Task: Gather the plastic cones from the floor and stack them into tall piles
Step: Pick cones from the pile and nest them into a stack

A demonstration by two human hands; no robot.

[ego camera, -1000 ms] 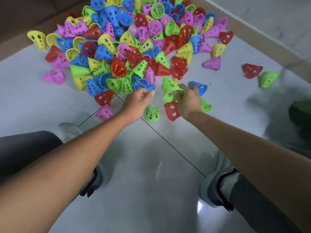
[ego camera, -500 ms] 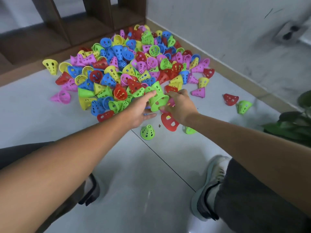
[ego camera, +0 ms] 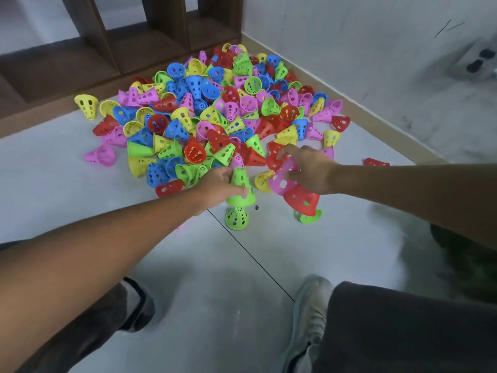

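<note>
— Left hand?
— Reaching forward on an outstretched bare arm, fingers curling round a green cone, thumb lying across its side.
— And the right hand?
— Stretching in from the right, palm down, fingers spreading and bending over a pink cone; grip hard to judge.

1. Both forearms are bare, with no sleeves, watch or rings visible on the hands.
2. The trousers are dark grey.
3. The right shoe is light grey-white, low-cut.
4. The left shoe is dark with a pale part.
</note>
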